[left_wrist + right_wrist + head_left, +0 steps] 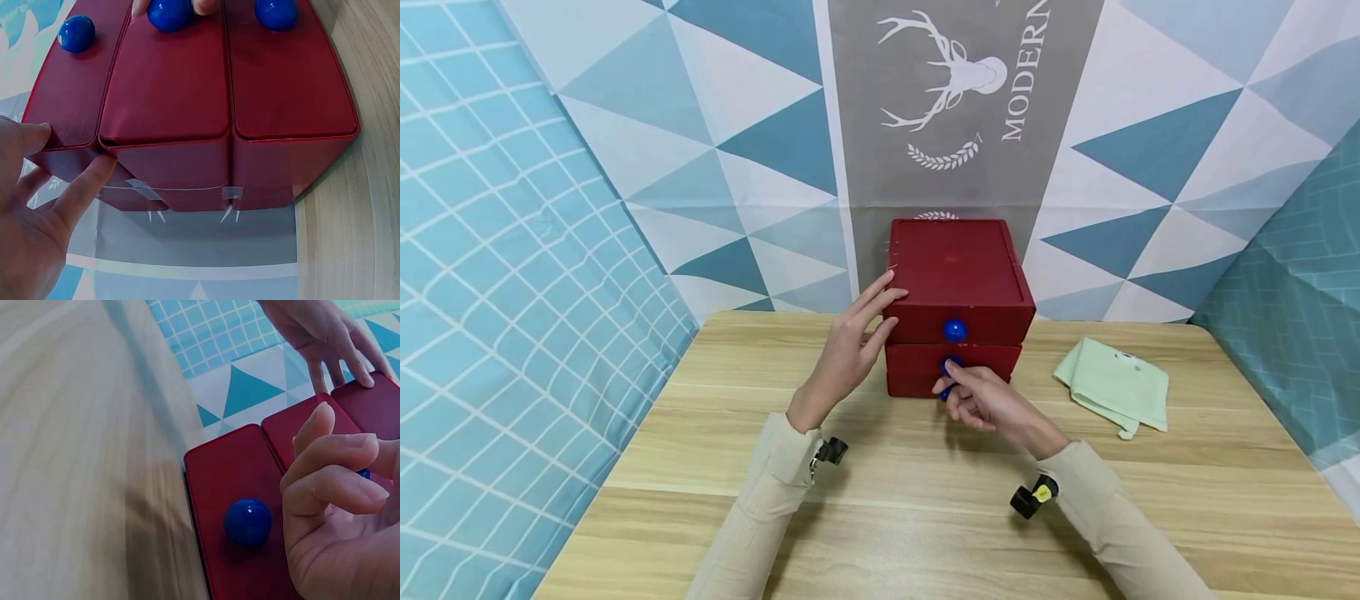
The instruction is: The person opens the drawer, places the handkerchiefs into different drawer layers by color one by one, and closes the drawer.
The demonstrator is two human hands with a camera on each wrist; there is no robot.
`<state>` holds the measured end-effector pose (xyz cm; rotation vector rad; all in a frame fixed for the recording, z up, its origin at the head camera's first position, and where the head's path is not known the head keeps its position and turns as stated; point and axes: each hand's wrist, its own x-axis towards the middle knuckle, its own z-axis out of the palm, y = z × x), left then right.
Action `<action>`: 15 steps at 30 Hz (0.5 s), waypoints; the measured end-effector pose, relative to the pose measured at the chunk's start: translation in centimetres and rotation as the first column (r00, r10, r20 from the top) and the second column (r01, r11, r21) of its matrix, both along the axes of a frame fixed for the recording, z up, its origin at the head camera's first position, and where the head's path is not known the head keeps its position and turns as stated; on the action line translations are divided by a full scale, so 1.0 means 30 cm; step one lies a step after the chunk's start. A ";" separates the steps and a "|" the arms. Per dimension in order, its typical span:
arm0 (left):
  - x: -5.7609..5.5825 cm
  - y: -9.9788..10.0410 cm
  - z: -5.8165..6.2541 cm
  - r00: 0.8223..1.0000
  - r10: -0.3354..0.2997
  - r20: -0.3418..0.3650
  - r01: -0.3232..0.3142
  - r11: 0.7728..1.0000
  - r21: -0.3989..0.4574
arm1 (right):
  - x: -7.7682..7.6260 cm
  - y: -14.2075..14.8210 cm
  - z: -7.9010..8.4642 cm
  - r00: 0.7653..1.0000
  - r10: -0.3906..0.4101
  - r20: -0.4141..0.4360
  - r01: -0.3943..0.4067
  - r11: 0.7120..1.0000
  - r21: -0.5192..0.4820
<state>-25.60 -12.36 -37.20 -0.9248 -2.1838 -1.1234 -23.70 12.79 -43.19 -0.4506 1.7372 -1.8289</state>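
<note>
A red box of three stacked drawers (955, 267) stands on the table, each drawer front with a round blue knob. My right hand (992, 404) pinches the middle knob (170, 14) between thumb and finger, its other fingers curled in. Above that hand is the top knob (955, 331); below it, the bottom knob (247, 522) is partly covered in the head view. My left hand (853, 337) rests with spread fingers against the box's upper left edge, thumb at the top drawer's front corner. The middle drawer's front sits slightly forward of the others in the left wrist view.
To the right of the box lies a folded pale green cloth (1116, 385) on the wooden table (880, 533). Right behind the box hangs a patterned backdrop (775, 167), with blue tiled cloth (497, 275) along the left side.
</note>
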 end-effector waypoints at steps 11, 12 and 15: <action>-0.001 0.003 0.002 1.000 0.017 0.012 -0.017 1.000 -0.004 | -0.009 -0.011 0.002 1.000 -0.027 0.002 0.027 0.999 -0.022; -0.001 0.003 -0.001 1.000 0.016 0.013 -0.016 1.000 -0.002 | -0.009 -0.007 0.000 1.000 -0.028 -0.008 0.028 0.999 -0.020; -0.002 0.005 -0.005 1.000 0.012 0.013 -0.012 1.000 -0.002 | -0.010 0.019 -0.007 0.999 -0.023 -0.049 0.023 1.000 -0.005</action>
